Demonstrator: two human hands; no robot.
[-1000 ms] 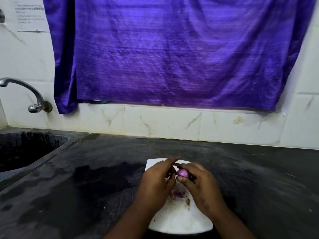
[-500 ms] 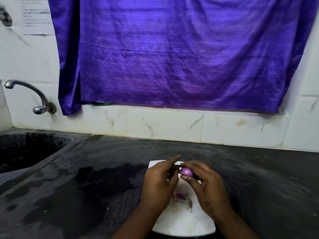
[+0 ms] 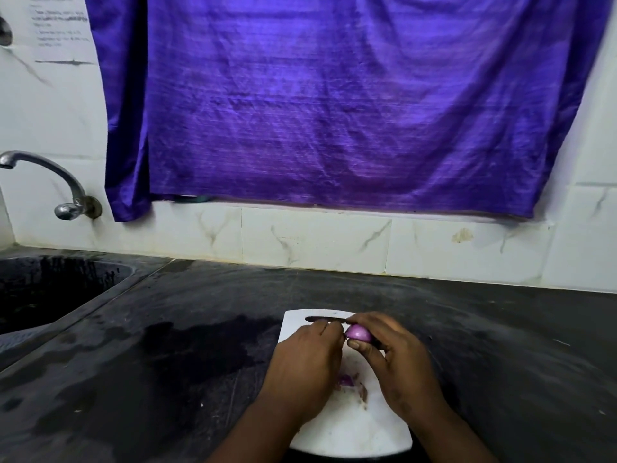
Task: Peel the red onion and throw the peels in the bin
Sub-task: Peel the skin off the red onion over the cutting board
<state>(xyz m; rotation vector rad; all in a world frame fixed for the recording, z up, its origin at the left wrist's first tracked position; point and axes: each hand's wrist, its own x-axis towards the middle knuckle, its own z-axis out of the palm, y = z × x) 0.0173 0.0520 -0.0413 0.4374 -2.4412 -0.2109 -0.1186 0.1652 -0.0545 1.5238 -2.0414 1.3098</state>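
Note:
A small red onion (image 3: 358, 332), shiny and purple, is held above a white cutting board (image 3: 347, 432). My right hand (image 3: 397, 359) grips it between thumb and fingers. My left hand (image 3: 309, 365) is right beside it, fingertips pinched at the onion's left end. Loose purple and brown peels (image 3: 350, 384) lie on the board below my hands. No bin is in view.
The board rests on a dark stone counter (image 3: 167, 379) with a wet patch to its left. A dark sink (image 3: 50, 289) sits at far left under a metal tap (image 3: 50, 182). White tiles and a purple cloth (image 3: 334, 105) fill the wall behind.
The hands stay over the board with the onion. My left fingers have curled in, from an extended forefinger to a pinch at the onion's end. The camera shifted slightly.

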